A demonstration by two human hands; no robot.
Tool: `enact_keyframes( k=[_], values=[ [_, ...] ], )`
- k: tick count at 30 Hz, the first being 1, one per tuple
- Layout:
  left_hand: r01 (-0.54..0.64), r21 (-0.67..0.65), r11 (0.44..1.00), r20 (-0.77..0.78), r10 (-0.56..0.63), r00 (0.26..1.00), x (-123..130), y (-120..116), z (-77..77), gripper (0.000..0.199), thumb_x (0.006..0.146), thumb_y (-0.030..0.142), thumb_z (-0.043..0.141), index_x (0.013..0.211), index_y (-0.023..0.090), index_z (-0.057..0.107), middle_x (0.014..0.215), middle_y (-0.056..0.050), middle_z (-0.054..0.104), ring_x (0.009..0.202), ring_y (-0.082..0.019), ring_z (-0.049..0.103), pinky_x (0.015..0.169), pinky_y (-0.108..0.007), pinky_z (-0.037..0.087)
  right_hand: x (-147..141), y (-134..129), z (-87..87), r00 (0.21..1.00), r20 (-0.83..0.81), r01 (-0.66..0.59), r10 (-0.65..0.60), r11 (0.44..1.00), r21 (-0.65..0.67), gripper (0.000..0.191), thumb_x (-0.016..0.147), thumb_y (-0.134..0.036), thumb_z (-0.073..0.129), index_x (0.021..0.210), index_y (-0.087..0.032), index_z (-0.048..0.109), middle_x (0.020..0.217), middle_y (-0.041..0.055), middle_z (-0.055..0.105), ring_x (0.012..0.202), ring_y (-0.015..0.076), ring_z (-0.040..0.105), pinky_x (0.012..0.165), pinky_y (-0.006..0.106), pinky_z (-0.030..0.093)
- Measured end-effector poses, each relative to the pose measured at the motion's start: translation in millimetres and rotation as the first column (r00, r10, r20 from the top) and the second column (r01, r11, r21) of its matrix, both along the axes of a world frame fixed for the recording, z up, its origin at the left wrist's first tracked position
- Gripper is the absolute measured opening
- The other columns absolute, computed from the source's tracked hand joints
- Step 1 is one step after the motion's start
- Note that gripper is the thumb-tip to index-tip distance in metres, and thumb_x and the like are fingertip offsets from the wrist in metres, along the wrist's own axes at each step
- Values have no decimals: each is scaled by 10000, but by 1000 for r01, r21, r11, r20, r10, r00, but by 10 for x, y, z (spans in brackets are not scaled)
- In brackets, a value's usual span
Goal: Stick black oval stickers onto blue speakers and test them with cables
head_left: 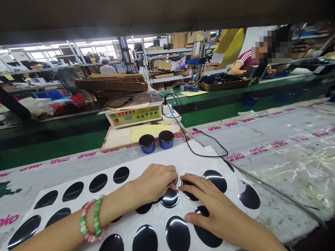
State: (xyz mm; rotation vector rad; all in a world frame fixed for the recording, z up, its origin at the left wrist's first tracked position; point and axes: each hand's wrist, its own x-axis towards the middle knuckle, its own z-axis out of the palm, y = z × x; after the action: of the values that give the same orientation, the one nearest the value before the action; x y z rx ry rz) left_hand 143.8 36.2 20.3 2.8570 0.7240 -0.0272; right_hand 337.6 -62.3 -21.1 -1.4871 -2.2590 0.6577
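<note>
A white sheet (pixel 125 216) bearing rows of glossy black discs lies across the bench. My left hand (pixel 159 183), with pink and green bead bracelets (pixel 91 219) on its wrist, is closed at the upper edge of one black disc (pixel 169 198); its fingertips meet there. Just to the right, my right hand (pixel 209 202) rests with fingers spread over the sheet and the discs, its thumb near a lower disc (pixel 178 233). Two round containers with black tops and blue sides, one left (pixel 147 143) and one right (pixel 166 139), stand beyond the sheet.
A control box (pixel 136 116) with lit buttons sits on a board behind the containers. A black cable (pixel 209 156) loops over the sheet's far right edge. Farther back are a green surface (pixel 201 109), a tray of black parts (pixel 222 82) and a person in a red shirt (pixel 245 59).
</note>
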Motion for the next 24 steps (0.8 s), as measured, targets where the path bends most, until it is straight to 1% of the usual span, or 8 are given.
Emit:
enact_keyframes(
  k=[3, 6, 10, 12, 17, 20, 22, 24],
  values=[
    [8, -5, 1000, -8, -8, 1000, -13, -5, -10, 80, 810, 120, 627, 800, 199, 621, 815, 56, 689, 692, -131, 656, 567, -214, 418, -21, 9, 16, 1000, 9, 6, -5, 999, -37, 477, 821, -440, 659, 1262, -276, 576, 1455, 61, 414, 1350, 264, 350, 1095, 457, 331],
    [1, 42, 999, -9, -1, 1000, -56, -53, -48, 89, 835, 115, 600, 812, 201, 605, 798, 44, 672, 692, -146, 643, 564, -231, 417, -9, 3, 28, 1000, 28, 3, -1, 997, -76, 509, 827, -491, 637, 1285, -283, 557, 1477, 47, 384, 1368, 259, 315, 1103, 453, 317],
    [30, 141, 990, -2, -30, 1000, -149, -152, -115, 171, 934, 167, 477, 1058, 188, 593, 1008, -48, 660, 789, -201, 631, 619, -293, 445, -14, -10, -22, 999, 42, 26, -23, 998, -63, 506, 823, -480, 648, 1288, -312, 545, 1484, 13, 372, 1372, 238, 302, 1115, 440, 300],
    [76, 165, 983, -9, -76, 997, -190, -182, -141, 220, 953, 175, 434, 1121, 185, 577, 1032, -66, 653, 773, -209, 614, 616, -311, 445, -29, -22, -59, 998, 41, 39, -37, 998, -45, 503, 820, -452, 661, 1290, -322, 537, 1483, -3, 371, 1372, 227, 300, 1117, 432, 299],
    [103, 159, 982, 22, -108, 994, -215, -143, -188, 162, 956, 185, 440, 1007, 176, 593, 975, -51, 648, 780, -192, 592, 648, -301, 444, -55, -56, -116, 998, 26, 52, -52, 999, -8, 501, 827, -434, 660, 1297, -348, 512, 1481, -27, 366, 1364, 210, 306, 1111, 428, 314],
    [104, 123, 987, 47, -111, 993, -233, -100, -145, 157, 961, 202, 434, 913, 174, 581, 901, -34, 632, 759, -173, 576, 652, -286, 440, -56, -61, -120, 998, 28, 64, -64, 998, 0, 497, 822, -408, 672, 1289, -354, 510, 1483, -33, 360, 1364, 208, 305, 1107, 428, 323],
    [117, 94, 989, 58, -123, 991, -288, -95, -64, 157, 960, 224, 437, 877, 176, 561, 886, -30, 614, 750, -162, 563, 654, -276, 440, -56, -58, -117, 998, 33, 58, -58, 998, 0, 501, 822, -401, 675, 1291, -349, 507, 1479, -28, 364, 1363, 209, 306, 1102, 426, 332],
    [100, 17, 995, 75, -101, 992, -373, -113, 34, 160, 963, 249, 433, 866, 181, 541, 915, -32, 595, 786, -153, 558, 682, -264, 447, -57, -54, -115, 998, 41, 51, -51, 999, 4, 517, 839, -429, 652, 1320, -345, 481, 1476, -15, 369, 1362, 213, 307, 1097, 434, 341]
  ],
)
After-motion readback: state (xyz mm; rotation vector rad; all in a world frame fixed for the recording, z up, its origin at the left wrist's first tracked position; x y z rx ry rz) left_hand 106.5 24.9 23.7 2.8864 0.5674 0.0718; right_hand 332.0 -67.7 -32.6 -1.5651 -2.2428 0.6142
